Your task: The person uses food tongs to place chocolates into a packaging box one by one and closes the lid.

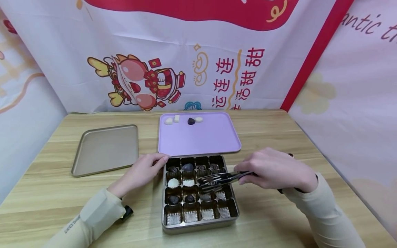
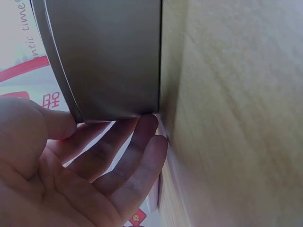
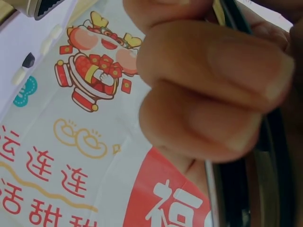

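Head view: on the wooden table, a chocolate box stands nearest the wearer, with a purple tray just beyond it and a bronze-coloured tray off to the left. Four small pieces lie along the purple tray's far side, three white and one dark; a printed backdrop hangs behind. Dark and white chocolates sit in some of the box's compartments. The left hand touches the box's far left corner. The right hand grips black tongs, whose long axis runs nearly crosswise, dipping slightly leftward, their slotted head pointing left. That head lies over the box's middle and hides compartments beneath; whether it pinches a chocolate, I cannot tell.

Left wrist view: the thumb meets the box's rim, and the other fingers, loosely bent and spread, rest about the corner down to its base.

Right wrist view: curled fingers fill the upper right and cover much of the tongs, whose arms run steeply down the right side. The purple tray shows at upper left.
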The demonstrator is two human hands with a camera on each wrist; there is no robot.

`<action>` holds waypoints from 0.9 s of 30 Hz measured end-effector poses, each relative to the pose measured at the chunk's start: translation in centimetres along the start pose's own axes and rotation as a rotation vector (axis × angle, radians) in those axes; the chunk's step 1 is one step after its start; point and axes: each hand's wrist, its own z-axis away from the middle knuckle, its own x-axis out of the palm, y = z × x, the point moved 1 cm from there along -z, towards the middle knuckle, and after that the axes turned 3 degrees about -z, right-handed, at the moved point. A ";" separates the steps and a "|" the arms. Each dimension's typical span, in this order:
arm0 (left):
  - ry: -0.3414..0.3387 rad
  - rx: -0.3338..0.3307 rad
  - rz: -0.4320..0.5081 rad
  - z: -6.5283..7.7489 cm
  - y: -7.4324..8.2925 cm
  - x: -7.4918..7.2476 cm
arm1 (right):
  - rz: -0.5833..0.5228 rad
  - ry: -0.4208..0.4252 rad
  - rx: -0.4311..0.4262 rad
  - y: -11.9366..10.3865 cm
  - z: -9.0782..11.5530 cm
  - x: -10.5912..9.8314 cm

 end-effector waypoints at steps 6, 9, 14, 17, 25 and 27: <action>0.000 0.008 0.000 0.0 0.1 0.1 | -0.015 -0.024 -0.002 0.0 -0.2 0.4; 0.006 0.014 -0.002 -0.1 0.0 0.2 | -0.016 -0.030 -0.002 0.2 -0.2 0.5; 0.018 0.016 -0.011 -0.1 -0.1 0.2 | -0.038 -0.060 0.006 0.4 -0.2 0.6; 0.022 0.015 -0.011 -0.1 -0.1 0.1 | -0.051 -0.069 0.016 0.5 -0.1 0.6; 0.012 0.017 -0.003 -0.2 -0.1 0.2 | -0.058 -0.026 0.086 1.1 -0.3 0.7; 0.010 0.015 -0.001 -0.2 -0.1 0.2 | -0.034 0.028 0.128 1.5 -0.4 0.9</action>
